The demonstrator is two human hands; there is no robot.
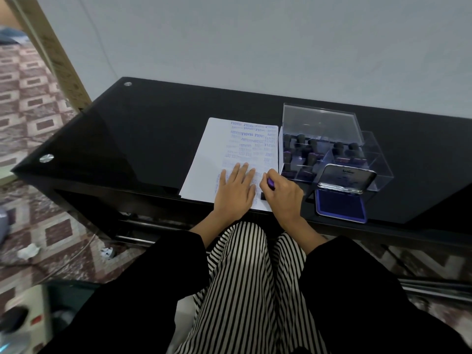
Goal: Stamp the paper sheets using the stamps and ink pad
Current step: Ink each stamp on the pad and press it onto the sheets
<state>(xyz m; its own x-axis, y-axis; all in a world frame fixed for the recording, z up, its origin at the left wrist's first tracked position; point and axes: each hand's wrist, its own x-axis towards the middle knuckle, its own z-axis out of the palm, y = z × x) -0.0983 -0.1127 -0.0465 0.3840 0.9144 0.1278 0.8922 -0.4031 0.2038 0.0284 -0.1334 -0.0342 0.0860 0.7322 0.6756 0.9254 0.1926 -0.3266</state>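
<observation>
Pinning light, likely slip-prone paper sheets [224,149] flat with open left hand [236,187]; gripping small rigid stamp [270,183] by handle in curled right hand [283,192].

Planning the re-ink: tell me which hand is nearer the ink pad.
Right. The right hand, gripping a stamp, is left of the ink pad; the left hand lies flat on the paper, farther left.

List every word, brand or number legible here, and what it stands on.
"FRAGILE": blue print, repeated at the far end of the paper sheet.
"AMENDED": fainter print below it, probably.
Remaining prints on the sheet: too blurred to read.
Logo on the ink pad lid: too small to read.
</observation>
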